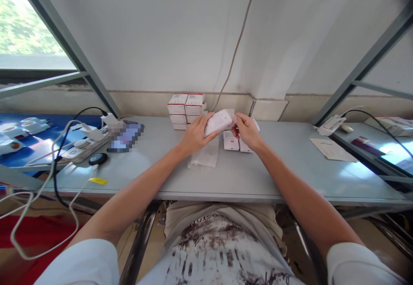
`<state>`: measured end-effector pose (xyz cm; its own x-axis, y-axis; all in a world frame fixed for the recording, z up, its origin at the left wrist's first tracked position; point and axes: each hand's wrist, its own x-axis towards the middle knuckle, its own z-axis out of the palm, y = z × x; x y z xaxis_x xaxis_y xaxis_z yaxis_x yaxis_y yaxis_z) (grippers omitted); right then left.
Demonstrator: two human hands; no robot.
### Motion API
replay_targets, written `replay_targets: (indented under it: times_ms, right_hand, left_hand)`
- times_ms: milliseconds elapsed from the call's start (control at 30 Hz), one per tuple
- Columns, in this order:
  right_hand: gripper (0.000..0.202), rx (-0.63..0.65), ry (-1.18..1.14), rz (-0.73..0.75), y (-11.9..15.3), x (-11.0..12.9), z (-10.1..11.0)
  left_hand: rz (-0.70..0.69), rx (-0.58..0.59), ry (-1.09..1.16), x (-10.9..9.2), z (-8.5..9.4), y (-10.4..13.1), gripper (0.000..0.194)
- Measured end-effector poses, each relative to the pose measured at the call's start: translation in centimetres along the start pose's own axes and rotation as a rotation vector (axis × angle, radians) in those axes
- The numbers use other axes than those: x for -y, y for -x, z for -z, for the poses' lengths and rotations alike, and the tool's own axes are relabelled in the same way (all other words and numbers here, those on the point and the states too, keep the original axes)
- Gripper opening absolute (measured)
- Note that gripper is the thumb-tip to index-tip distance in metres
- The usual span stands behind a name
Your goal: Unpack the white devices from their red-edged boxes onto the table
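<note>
My left hand (198, 131) is closed around a white rectangular device (218, 122) in a clear plastic bag, raised and tilted above the table. At the bag's right end, the fingers of my right hand (247, 131) pinch the thin clear plastic. More white devices (231, 141) lie on the table under my right hand and are partly hidden by it. A flat clear plastic bag (204, 157) rests on the table below my left hand. Just behind my left hand stands a stack of small white boxes with red edges (178, 104).
On the left are a phone (125, 138), a power strip (84, 146) with plugs and cables, and a round black object (98, 159). At the right lie a paper sheet (332, 149) and a white adapter (329, 125). Metal frame posts (93, 83) flank the grey table (277, 177).
</note>
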<state>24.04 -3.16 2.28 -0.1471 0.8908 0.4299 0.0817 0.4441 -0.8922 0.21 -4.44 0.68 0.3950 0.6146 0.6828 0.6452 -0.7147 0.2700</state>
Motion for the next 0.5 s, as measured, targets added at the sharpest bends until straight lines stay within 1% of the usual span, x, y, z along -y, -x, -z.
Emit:
replay_targets:
  times_ms: [67,133,200,267,333,400,500]
  right_hand:
    - [0.055,-0.159,-0.048,0.003,-0.3,-0.1,0.1]
    - [0.053,-0.327,-0.086,0.025,-0.7,-0.3,0.5]
    - [0.052,-0.463,-0.117,0.045,-1.1,-0.6,1.2]
    - [0.051,-0.561,-0.144,0.046,-1.4,-1.0,2.0]
    - [0.048,-0.618,-0.159,0.03,-1.7,-1.4,2.7]
    - [0.046,-0.645,-0.157,0.003,-1.9,-1.7,3.2]
    - [0.044,-0.653,-0.128,-0.023,-2.0,-2.1,3.4]
  left_hand:
    - [0.036,0.027,0.004,0.0,0.2,-0.1,0.062]
    - [0.096,0.082,-0.026,0.1,0.7,-0.3,0.056]
    - [0.174,0.173,-0.086,0.0,1.5,-0.3,0.051]
    - [0.239,0.275,-0.165,-0.5,2.3,0.0,0.049]
    - [0.262,0.323,-0.304,-1.5,3.1,0.6,0.046]
    - [0.315,0.365,-0.467,-2.9,3.6,1.5,0.046]
    - [0.386,0.385,-0.6,-5.2,3.6,2.8,0.052]
